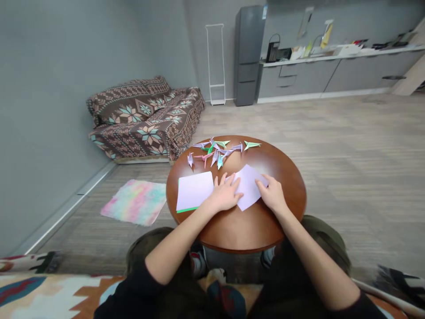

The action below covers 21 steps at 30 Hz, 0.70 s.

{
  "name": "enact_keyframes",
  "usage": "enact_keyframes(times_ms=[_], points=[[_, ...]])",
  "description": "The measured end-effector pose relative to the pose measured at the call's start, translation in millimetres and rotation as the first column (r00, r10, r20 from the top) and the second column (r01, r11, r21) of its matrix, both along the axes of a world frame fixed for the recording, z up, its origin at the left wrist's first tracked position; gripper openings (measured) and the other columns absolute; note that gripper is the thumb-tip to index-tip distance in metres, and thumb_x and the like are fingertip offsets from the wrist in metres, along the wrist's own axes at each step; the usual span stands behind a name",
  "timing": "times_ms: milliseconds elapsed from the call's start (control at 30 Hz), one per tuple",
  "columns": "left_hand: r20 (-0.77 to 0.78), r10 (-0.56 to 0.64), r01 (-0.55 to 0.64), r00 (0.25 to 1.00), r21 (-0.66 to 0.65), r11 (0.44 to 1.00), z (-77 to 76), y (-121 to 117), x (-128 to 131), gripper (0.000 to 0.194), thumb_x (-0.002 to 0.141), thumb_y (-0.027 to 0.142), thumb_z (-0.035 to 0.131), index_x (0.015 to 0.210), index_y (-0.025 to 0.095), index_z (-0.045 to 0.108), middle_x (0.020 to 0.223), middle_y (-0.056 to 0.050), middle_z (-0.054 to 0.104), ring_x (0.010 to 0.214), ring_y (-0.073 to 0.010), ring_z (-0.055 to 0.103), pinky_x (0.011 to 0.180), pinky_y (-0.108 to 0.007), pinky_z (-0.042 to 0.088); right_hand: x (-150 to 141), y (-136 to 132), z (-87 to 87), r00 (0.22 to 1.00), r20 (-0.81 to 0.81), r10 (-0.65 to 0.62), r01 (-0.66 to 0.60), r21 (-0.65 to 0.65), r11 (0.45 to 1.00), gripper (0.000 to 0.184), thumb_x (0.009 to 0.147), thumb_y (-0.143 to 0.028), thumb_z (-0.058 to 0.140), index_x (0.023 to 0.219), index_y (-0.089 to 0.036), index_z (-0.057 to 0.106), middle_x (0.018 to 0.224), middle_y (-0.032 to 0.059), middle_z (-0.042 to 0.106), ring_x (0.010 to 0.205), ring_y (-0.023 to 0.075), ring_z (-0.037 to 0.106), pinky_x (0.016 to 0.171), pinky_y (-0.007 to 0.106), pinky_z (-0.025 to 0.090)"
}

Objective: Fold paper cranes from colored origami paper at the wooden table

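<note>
A lilac sheet of origami paper [248, 185] lies turned cornerwise on the round brown table [237, 230]. My left hand [225, 195] rests on its left side with the fingers spread flat, and its far left part is hidden under them. At the sheet's right corner, my right hand [272, 192] grips the edge between thumb and fingers. Left of my left hand is a stack of square paper [194, 190], lilac on top with a green edge showing. Several folded paper cranes [211, 149] in lilac, green, pink and blue are gathered at the table's far side.
Beyond the table stands a sofa [142, 119] under a patterned cover. A pastel fluffy rug [136, 201] lies on the floor to the left. Farther back are a white rack [216, 66], a grey fridge [249, 55] and a kitchen counter [305, 79]. My knees are by the table's near edge.
</note>
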State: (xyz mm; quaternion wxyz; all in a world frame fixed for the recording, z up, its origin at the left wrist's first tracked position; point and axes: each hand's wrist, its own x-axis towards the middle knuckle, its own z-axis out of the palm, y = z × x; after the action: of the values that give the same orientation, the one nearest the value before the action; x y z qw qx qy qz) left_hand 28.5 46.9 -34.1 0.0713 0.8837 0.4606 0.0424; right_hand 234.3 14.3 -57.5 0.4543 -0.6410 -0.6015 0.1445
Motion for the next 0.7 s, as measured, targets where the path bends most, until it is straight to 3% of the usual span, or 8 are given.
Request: enact_keyframes(times_ms=[133, 267, 367, 433, 533, 600, 700], points=[[0.008, -0.042, 0.042, 0.999, -0.006, 0.999, 1.1, 12.4, 1.4, 0.06, 0.1, 0.057, 0.052, 0.157, 0.037, 0.047, 0.173, -0.01, 0.033, 0.158, -0.0423, 0.031, 0.121, -0.072, 0.028, 1.2, 3.7, -5.1, 0.997, 0.002, 0.072, -0.072, 0.017, 0.997, 0.034, 0.09, -0.038, 0.054, 0.107, -0.023, 0.078, 0.111, 0.0119, 0.082, 0.109, 0.0359, 0.073, 0.099, 0.048, 0.054], [0.083, 0.039, -0.047, 0.996, 0.096, 0.994, 0.5, 11.1, 10.1, 0.056, 0.106, 0.048, 0.044, 0.152, 0.017, 0.05, 0.167, -0.02, 0.04, 0.154, -0.0395, 0.035, 0.123, -0.064, 0.03, 4.6, 5.6, -10.6, 0.999, -0.02, 0.045, -0.045, 0.024, 0.999, 0.049, 0.1, -0.037, 0.041, 0.136, -0.02, 0.069, 0.13, 0.0131, 0.077, 0.12, 0.0361, 0.071, 0.105, 0.052, 0.052], [0.11, 0.027, -0.04, 0.994, 0.12, 0.992, -1.1, 5.9, 8.7, 0.051, 0.107, 0.048, 0.042, 0.143, 0.016, 0.057, 0.16, -0.017, 0.051, 0.15, -0.0347, 0.042, 0.122, -0.057, 0.035, 6.6, 5.7, -11.6, 0.999, -0.035, 0.012, -0.011, 0.021, 1.0, 0.053, 0.104, -0.039, 0.037, 0.146, -0.019, 0.062, 0.137, 0.015, 0.073, 0.127, 0.0373, 0.068, 0.109, 0.056, 0.05], [0.105, 0.004, -0.017, 0.994, 0.117, 0.993, -2.3, 2.5, 5.6, 0.053, 0.104, 0.05, 0.048, 0.144, 0.017, 0.055, 0.16, -0.016, 0.051, 0.15, -0.036, 0.041, 0.123, -0.058, 0.033, 6.3, 4.9, -11.4, 0.999, -0.032, 0.026, -0.026, 0.016, 1.0, 0.053, 0.105, -0.04, 0.037, 0.149, -0.019, 0.06, 0.14, 0.0152, 0.072, 0.131, 0.0376, 0.066, 0.112, 0.058, 0.048], [0.099, 0.013, -0.025, 0.995, 0.123, 0.992, -2.8, -0.1, 2.8, 0.065, 0.098, 0.056, 0.057, 0.148, 0.015, 0.053, 0.164, -0.021, 0.042, 0.152, -0.0418, 0.036, 0.123, -0.061, 0.032, 3.8, 2.1, -12.0, 0.994, -0.016, 0.109, -0.109, 0.009, 0.994, 0.054, 0.105, -0.041, 0.042, 0.153, -0.021, 0.056, 0.15, 0.0138, 0.064, 0.14, 0.0358, 0.06, 0.119, 0.057, 0.044], [0.109, 0.044, -0.06, 0.993, 0.143, 0.988, -2.0, 0.9, 2.1, 0.065, 0.097, 0.055, 0.057, 0.146, 0.013, 0.056, 0.159, -0.022, 0.046, 0.147, -0.0422, 0.04, 0.12, -0.058, 0.037, 1.6, 0.1, -13.0, 0.98, 0.022, 0.199, -0.199, 0.005, 0.98, 0.054, 0.103, -0.04, 0.048, 0.153, -0.022, 0.056, 0.157, 0.0125, 0.059, 0.147, 0.0337, 0.053, 0.124, 0.055, 0.038], [0.099, 0.116, -0.13, 0.988, 0.144, 0.981, -0.7, 6.7, 0.3, 0.057, 0.097, 0.048, 0.056, 0.141, 0.013, 0.062, 0.147, -0.023, 0.055, 0.137, -0.0427, 0.048, 0.112, -0.058, 0.044, -1.6, 0.6, -11.4, 0.897, 0.257, 0.36, -0.358, -0.054, 0.932, 0.061, 0.1, -0.031, 0.05, 0.16, -0.018, 0.047, 0.168, 0.0185, 0.042, 0.157, 0.0371, 0.038, 0.125, 0.063, 0.033]])
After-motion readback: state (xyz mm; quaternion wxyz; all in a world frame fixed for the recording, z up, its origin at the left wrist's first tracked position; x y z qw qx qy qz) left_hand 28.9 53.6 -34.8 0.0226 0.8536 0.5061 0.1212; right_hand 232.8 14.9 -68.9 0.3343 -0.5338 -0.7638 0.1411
